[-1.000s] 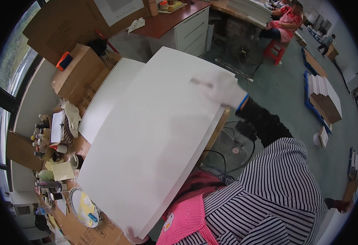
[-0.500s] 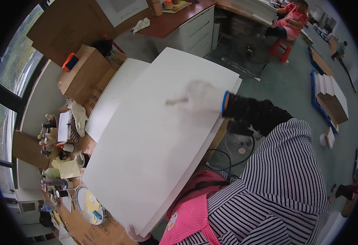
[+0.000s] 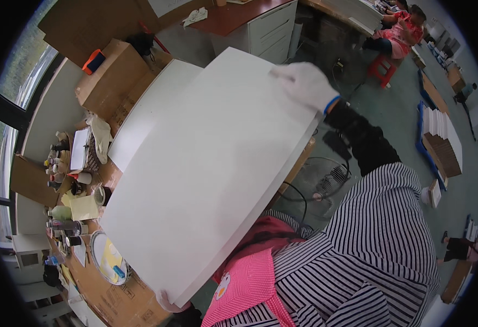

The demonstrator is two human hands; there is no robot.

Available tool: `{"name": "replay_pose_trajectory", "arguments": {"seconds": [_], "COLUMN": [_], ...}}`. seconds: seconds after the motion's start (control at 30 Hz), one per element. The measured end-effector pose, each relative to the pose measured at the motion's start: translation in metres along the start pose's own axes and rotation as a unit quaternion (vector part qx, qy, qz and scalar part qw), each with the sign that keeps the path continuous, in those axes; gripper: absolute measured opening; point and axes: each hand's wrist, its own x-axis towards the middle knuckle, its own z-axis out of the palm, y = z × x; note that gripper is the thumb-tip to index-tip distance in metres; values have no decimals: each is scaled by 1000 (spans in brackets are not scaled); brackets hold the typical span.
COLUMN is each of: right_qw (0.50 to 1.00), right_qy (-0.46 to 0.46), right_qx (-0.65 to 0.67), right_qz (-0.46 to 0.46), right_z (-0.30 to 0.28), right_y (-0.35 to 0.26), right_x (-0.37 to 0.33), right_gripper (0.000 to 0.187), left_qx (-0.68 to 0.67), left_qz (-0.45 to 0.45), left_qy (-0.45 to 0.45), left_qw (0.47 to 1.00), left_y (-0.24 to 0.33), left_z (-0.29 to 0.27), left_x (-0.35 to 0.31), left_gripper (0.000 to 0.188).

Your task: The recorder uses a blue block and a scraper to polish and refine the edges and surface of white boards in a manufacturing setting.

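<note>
A large white panel (image 3: 206,163) lies slantwise across the workbench in front of me. Its thick side edge faces my body. My left hand (image 3: 171,303) grips the panel's near corner, with the fingers partly hidden below it. In a white glove with a blue cuff, my right hand (image 3: 306,87) is at the far right corner, over the far edge. Its fingers are closed and slightly blurred; what they pinch does not show clearly. Another white sheet (image 3: 140,114) lies beyond the panel on the left.
Left on the bench are a round white tray (image 3: 96,248) with a blue piece, several bottles (image 3: 59,163), and a cardboard box (image 3: 110,82). A red-topped cabinet (image 3: 271,32) stands beyond. Cables (image 3: 304,204) hang on the right. A person (image 3: 402,35) sits at the back right.
My right hand has moved from over the panel's middle to its far right corner. The small brownish piece at its fingertips no longer shows clearly. My left hand keeps the near corner.
</note>
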Motion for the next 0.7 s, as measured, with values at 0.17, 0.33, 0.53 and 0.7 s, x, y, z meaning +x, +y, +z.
{"name": "replay_pose_trajectory", "arguments": {"seconds": [0.17,0.33,0.53,0.7], "right_qw": [996,973,938,969], "right_qy": [33,-13,-88,-45], "right_qx": [-69,43,10,-233], "right_qz": [-48,-226,-336,73], "right_z": [-8,36,34,2], "right_y": [29,-75,-117,28], "right_x": [-13,-108,-132,-29], "right_gripper": [32,31,42,36], "left_qx": [-31,-34,-73,-172], "left_qz": [-33,-42,-64,-182], "left_qy": [43,11,29,82], "left_qw": [998,998,995,965], "left_y": [12,22,12,9], "left_z": [14,24,12,24], "left_x": [-2,0,-3,-7], "left_gripper": [66,66,71,62]}}
